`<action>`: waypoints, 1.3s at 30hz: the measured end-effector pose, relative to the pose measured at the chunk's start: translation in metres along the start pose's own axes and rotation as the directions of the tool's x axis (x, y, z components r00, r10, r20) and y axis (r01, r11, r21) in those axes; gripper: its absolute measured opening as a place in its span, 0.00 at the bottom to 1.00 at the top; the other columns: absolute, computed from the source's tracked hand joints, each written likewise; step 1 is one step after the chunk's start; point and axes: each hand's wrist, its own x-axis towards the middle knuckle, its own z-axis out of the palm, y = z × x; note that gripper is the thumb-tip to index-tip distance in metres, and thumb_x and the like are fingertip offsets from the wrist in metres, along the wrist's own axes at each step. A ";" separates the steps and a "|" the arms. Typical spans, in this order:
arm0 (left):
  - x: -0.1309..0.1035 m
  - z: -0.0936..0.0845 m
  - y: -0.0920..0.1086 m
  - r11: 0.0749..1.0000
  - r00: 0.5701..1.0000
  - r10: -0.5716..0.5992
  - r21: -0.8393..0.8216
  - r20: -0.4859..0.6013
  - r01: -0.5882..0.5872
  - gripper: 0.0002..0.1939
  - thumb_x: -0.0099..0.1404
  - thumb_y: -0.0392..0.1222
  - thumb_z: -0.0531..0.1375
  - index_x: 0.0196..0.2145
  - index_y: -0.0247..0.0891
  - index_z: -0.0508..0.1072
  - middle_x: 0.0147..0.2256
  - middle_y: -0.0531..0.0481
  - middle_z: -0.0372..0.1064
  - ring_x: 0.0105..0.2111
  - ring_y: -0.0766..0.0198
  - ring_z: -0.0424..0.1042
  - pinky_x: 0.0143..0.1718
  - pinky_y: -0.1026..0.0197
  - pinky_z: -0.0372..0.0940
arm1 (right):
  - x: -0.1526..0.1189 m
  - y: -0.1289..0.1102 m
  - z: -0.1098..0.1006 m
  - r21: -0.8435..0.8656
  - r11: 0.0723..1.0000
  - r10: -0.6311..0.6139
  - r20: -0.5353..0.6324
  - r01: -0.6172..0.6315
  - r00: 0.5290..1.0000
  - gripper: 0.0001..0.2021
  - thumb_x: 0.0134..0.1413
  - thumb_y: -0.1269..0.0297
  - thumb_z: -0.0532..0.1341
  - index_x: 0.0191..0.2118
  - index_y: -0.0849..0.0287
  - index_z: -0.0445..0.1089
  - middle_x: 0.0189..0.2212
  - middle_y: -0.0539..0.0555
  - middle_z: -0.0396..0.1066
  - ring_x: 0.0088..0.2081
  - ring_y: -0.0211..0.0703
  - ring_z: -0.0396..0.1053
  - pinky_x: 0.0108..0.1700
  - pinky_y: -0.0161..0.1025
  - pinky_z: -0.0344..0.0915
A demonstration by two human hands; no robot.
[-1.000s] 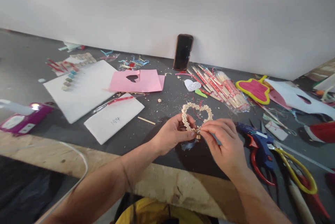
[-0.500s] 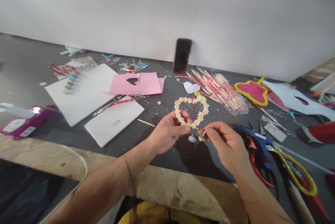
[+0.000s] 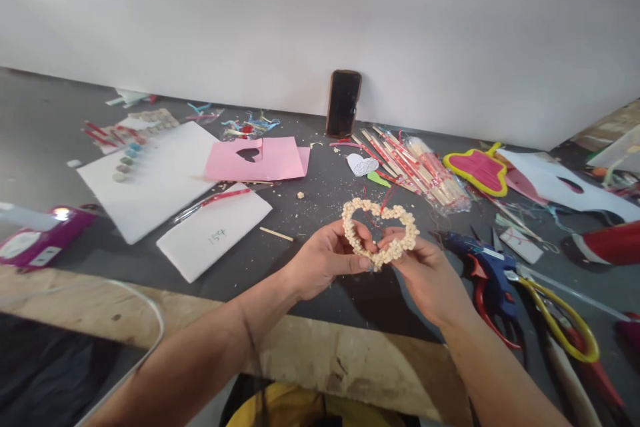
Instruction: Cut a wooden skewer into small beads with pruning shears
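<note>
Between pinched fingers of left hand [image 3: 324,259]: beaded heart [image 3: 393,252]; right hand [image 3: 426,274] behind, closure unclear. Likely light, fragile; hold low.

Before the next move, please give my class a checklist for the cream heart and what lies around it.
1. Left hand gripping the cream heart: ok, at its lower left.
2. Right hand touching the heart: ok, at its lower right.
3. Blue glue gun set down: ok, beside the right forearm.
4. Glue gun hot: cannot tell.
5. Tabletop tidy: not ok; crumbs and a loose cream cluster lie there.
</note>
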 end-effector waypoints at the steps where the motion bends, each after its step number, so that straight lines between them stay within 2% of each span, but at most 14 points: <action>1: 0.000 0.001 0.000 1.000 1.000 0.001 0.002 0.000 -0.001 0.16 0.46 0.30 0.68 0.33 0.34 0.69 0.31 0.51 0.69 0.29 0.69 0.69 0.33 0.66 0.62 | 0.000 0.000 0.001 0.050 0.999 0.012 0.010 -0.012 1.000 0.03 0.51 0.64 0.62 0.33 0.53 0.73 0.32 0.48 0.69 0.35 0.38 0.64 0.39 0.36 0.60; 7: -0.001 0.001 0.000 1.000 1.000 -0.018 -0.017 0.007 0.018 0.16 0.45 0.31 0.69 0.31 0.35 0.68 0.30 0.52 0.69 0.30 0.69 0.68 0.34 0.65 0.62 | 0.001 0.002 0.005 0.214 0.974 0.073 0.022 -0.076 0.997 0.02 0.49 0.65 0.63 0.32 0.53 0.73 0.29 0.47 0.69 0.31 0.37 0.63 0.35 0.36 0.60; 12: -0.001 -0.001 -0.001 0.998 0.997 -0.066 -0.008 0.046 0.067 0.16 0.47 0.31 0.68 0.32 0.35 0.68 0.29 0.51 0.69 0.30 0.68 0.68 0.34 0.65 0.61 | 0.001 0.002 0.006 0.214 0.973 0.087 0.016 -0.088 0.996 0.03 0.46 0.64 0.65 0.30 0.55 0.73 0.30 0.49 0.70 0.28 0.37 0.63 0.33 0.37 0.60; 15: -0.002 0.000 -0.001 0.997 0.995 -0.083 0.010 0.056 0.083 0.15 0.47 0.31 0.68 0.32 0.35 0.67 0.28 0.51 0.68 0.29 0.68 0.68 0.33 0.66 0.60 | 0.001 -0.002 0.007 0.204 0.972 0.101 0.068 -0.113 0.993 0.02 0.46 0.66 0.64 0.30 0.55 0.73 0.27 0.48 0.69 0.27 0.36 0.62 0.32 0.36 0.59; 19: -0.002 0.001 0.000 0.994 0.992 -0.104 0.022 0.069 0.103 0.15 0.46 0.31 0.68 0.31 0.34 0.67 0.28 0.51 0.68 0.29 0.67 0.69 0.33 0.65 0.61 | 0.002 -0.005 0.007 0.213 0.964 0.134 0.122 -0.158 0.983 0.02 0.45 0.67 0.65 0.27 0.56 0.72 0.27 0.48 0.68 0.27 0.36 0.61 0.32 0.35 0.59; 27: -0.001 -0.001 -0.002 0.995 0.995 -0.093 0.032 0.040 0.092 0.15 0.46 0.30 0.67 0.32 0.35 0.67 0.28 0.52 0.68 0.28 0.70 0.68 0.32 0.66 0.61 | 0.001 -0.002 0.006 0.201 0.957 0.192 0.094 -0.207 0.977 0.05 0.45 0.64 0.65 0.31 0.57 0.72 0.27 0.50 0.68 0.27 0.35 0.60 0.32 0.36 0.59; 31: -0.001 -0.002 0.000 0.996 0.998 -0.059 0.065 -0.001 0.059 0.14 0.48 0.32 0.67 0.32 0.35 0.67 0.29 0.53 0.67 0.28 0.70 0.67 0.31 0.67 0.60 | 0.003 -0.001 0.005 0.172 0.964 0.200 0.030 -0.202 0.979 0.09 0.49 0.59 0.62 0.35 0.56 0.71 0.27 0.49 0.67 0.27 0.36 0.60 0.31 0.37 0.59; 33: -0.001 -0.002 0.001 0.994 0.999 -0.013 0.104 -0.048 0.018 0.14 0.50 0.33 0.66 0.33 0.36 0.66 0.29 0.53 0.66 0.27 0.71 0.65 0.30 0.68 0.60 | 0.005 -0.003 0.003 0.083 0.984 0.160 -0.027 -0.158 0.987 0.10 0.52 0.57 0.59 0.37 0.56 0.69 0.25 0.48 0.65 0.26 0.36 0.60 0.29 0.36 0.59; 36: 0.000 -0.003 0.001 0.974 0.985 0.092 0.218 -0.146 -0.059 0.12 0.52 0.33 0.64 0.33 0.36 0.65 0.31 0.53 0.65 0.28 0.72 0.64 0.31 0.68 0.59 | 0.004 -0.010 0.000 -0.248 0.969 -0.018 -0.175 -0.026 0.984 0.10 0.55 0.57 0.56 0.36 0.57 0.67 0.22 0.47 0.62 0.24 0.35 0.59 0.26 0.34 0.58; 38: 0.001 -0.004 0.000 0.947 0.972 0.139 0.312 -0.188 -0.075 0.11 0.52 0.34 0.64 0.33 0.36 0.65 0.31 0.53 0.65 0.28 0.72 0.64 0.31 0.68 0.59 | 0.001 -0.015 0.000 -0.512 0.855 -0.235 -0.232 0.087 0.944 0.08 0.55 0.59 0.56 0.36 0.56 0.68 0.24 0.48 0.65 0.25 0.36 0.62 0.27 0.34 0.60; 39: 0.001 -0.004 0.000 0.935 0.969 0.150 0.347 -0.197 -0.074 0.11 0.53 0.34 0.63 0.33 0.36 0.65 0.31 0.53 0.65 0.28 0.72 0.63 0.31 0.67 0.58 | -0.001 -0.017 0.000 -0.619 0.770 -0.349 -0.203 0.156 0.915 0.06 0.55 0.61 0.57 0.37 0.56 0.68 0.26 0.49 0.67 0.26 0.37 0.63 0.29 0.35 0.62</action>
